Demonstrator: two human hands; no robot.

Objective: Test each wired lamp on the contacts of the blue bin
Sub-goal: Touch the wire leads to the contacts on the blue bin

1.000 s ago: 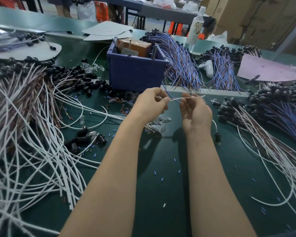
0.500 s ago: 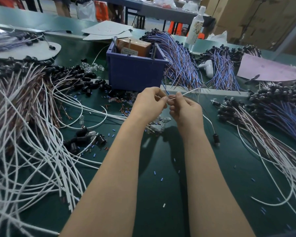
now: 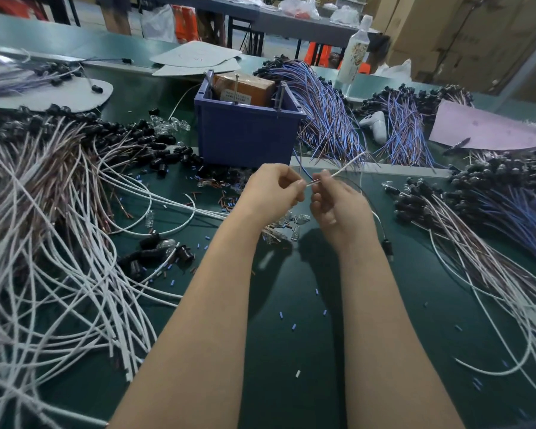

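- A dark green table (image 3: 291,351) fills the view, strewn with small blue and white sleeve bits.
- White wires (image 3: 59,289) sprawl in a heap on the left, with black sockets (image 3: 155,150) along the heap's far edge.
- More socketed wires (image 3: 492,230) lie on the right.
- The blue bin (image 3: 248,137) stands beyond the hands at mid table. A brown box (image 3: 245,88) sits in it, and thin metal pins (image 3: 236,88) rise at its rim.
- Blue wires (image 3: 328,113) lie bunched just right of the bin, and a pink sheet (image 3: 483,128) lies further right.
- A bottle (image 3: 353,54), cardboard cartons (image 3: 446,32) and another table stand at the back of the room.
- The left hand (image 3: 270,193) is curled, thumb and forefinger pinching the tip of the lamp wire (image 3: 344,167).
- The right hand (image 3: 338,205), close beside it, pinches the same wire a little along.
- What exactly sits between the left fingertips is too small to tell, perhaps bare leads.
- The wire is held above the table in front of the bin, clear of the pins. Its black socket end (image 3: 386,244) lies by the right wrist.
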